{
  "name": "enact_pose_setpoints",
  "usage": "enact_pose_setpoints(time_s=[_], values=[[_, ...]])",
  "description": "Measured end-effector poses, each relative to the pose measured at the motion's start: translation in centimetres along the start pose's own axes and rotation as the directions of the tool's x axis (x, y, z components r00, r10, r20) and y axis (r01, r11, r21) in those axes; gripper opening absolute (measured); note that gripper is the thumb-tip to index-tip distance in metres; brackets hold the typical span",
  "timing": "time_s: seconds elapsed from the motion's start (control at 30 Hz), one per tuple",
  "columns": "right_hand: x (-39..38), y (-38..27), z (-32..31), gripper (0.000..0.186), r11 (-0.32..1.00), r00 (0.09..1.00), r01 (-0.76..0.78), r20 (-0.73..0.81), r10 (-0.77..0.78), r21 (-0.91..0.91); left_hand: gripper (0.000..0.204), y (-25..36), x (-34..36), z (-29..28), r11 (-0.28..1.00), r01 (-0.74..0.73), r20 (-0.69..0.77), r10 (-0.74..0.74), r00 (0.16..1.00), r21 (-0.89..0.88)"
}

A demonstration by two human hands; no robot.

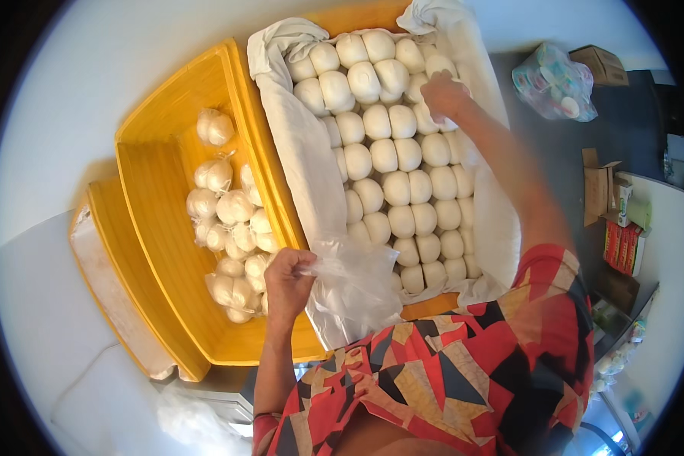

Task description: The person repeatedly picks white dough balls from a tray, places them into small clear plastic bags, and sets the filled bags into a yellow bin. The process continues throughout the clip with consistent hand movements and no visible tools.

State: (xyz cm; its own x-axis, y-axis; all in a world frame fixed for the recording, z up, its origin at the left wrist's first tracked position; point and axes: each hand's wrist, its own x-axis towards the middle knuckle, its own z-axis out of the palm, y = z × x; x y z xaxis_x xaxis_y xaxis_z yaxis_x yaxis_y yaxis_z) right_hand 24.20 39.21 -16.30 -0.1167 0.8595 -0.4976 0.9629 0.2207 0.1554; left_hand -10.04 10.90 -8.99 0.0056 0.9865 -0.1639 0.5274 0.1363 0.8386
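My left hand (290, 285) pinches the edge of a clear plastic bag (353, 277), which hangs crumpled over the near corner of a cloth-lined crate. Inside that crate, white steamed buns (396, 188) sit packed in close rows on a white cloth (285, 125). My right hand (444, 97) reaches to the far right part of the rows, its fingers curled down around a bun; the fingertips are partly hidden. Left of the cloth stands a yellow crate (156, 251) with several knotted clear bags of buns (235, 207) along its right side.
Another yellow crate (140, 296) leans at the far left, beside the white wall. On the floor to the right are a filled plastic bag (555, 82) and a cardboard box (599, 65). An opened carton (596, 186) and red packages (622, 247) stand by a pale counter.
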Motion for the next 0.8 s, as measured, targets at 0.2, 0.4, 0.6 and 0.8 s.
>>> enact_pose_setpoints(time_s=[0.2, 0.4, 0.6, 0.8], values=[[-4.0, 0.0, 4.2, 0.074, 0.999, 1.000, -0.028, -0.010, 0.028, 0.021, 0.015, 0.1, 2.1, -1.0, 0.994, 0.089, -0.068, -0.093, 0.993, -0.060], [1.7, 2.7, 12.2, 0.071, 0.865, 0.892, -0.269, -0.230, 0.390, 0.424, 0.011, 2.2, 4.2, -1.2, 0.995, 0.079, -0.058, -0.082, 0.995, -0.058], [-4.8, -2.1, 6.6, 0.061, 0.897, 0.982, 0.175, 0.139, -0.128, -0.405, 0.016, 1.3, 4.1, -0.6, 0.990, 0.060, -0.113, -0.074, 0.991, -0.126], [-10.5, -0.6, 6.7, 0.060, 0.902, 0.904, 0.399, -0.237, -0.356, 0.168, 0.021, 0.8, 5.7, 0.5, 1.000, 0.004, -0.139, -0.007, 0.990, -0.026]])
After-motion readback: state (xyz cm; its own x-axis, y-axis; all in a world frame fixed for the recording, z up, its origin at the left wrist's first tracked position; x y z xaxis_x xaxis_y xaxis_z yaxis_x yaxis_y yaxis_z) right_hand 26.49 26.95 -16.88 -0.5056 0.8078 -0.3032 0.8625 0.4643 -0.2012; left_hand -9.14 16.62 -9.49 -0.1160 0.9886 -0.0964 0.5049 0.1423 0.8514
